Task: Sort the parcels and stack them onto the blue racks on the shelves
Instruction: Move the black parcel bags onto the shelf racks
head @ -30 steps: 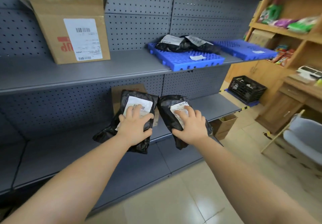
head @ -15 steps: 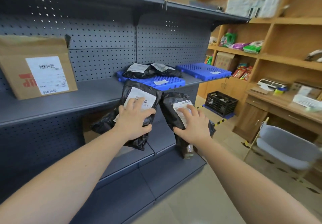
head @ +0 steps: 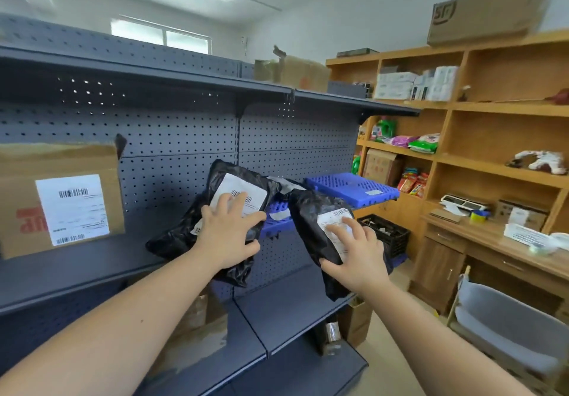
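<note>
Both parcels have come up from the lower shelf to the level of the middle shelf (head: 80, 268). The left hand (head: 229, 235) grips one black parcel (head: 226, 181), its fingers (head: 235, 203) spread across the white label and the thumb hooked round the bag's lower edge. The right hand (head: 357, 252) clamps the second parcel (head: 309, 211) the same way, fingers splayed on the label and thumb underneath.

Between the two sets of fingertips and just beyond them, the near blue rack (head: 275, 215) shows its front edge. Something already lies on it, mostly hidden.

The bags are soft and held by a flat pinch, so either could sag, slip, or snag on that front edge going in. Two entering together could also knock each other or shove the load already there.

A second blue rack (head: 348, 187) lies past the right fingers. A cardboard box (head: 61, 201) stands well to the left of the left fingers. A black crate (head: 389, 237) sits below and beyond the right ones.
</note>
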A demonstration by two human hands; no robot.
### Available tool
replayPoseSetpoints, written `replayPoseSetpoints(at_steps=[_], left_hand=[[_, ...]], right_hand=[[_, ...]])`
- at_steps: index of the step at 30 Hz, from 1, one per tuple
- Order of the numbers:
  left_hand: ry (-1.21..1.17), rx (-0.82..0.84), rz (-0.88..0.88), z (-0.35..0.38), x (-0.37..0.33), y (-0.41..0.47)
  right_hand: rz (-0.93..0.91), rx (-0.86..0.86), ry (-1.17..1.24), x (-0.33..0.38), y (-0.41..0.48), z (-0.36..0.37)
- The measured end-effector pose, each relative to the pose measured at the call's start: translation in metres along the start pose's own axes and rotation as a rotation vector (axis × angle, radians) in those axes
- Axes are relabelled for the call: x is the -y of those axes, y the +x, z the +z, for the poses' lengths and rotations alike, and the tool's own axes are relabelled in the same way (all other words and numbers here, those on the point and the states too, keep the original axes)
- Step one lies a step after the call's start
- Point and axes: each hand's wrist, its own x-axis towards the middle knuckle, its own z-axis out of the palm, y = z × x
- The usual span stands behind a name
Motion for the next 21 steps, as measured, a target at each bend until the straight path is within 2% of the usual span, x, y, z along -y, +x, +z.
replayPoseSetpoints(at_steps=[4, 21], left_hand=[[-0.001, -0.002, 0.0, 0.003, 0.02, 0.032], [-0.11, -0.02, 0.135, 0.06, 0.107, 0.145]], right_hand=[[-0.055, 0.014, -0.123, 0.014, 0.042, 0.002], [0.111, -0.115, -0.104, 0.065, 0.163, 0.056]])
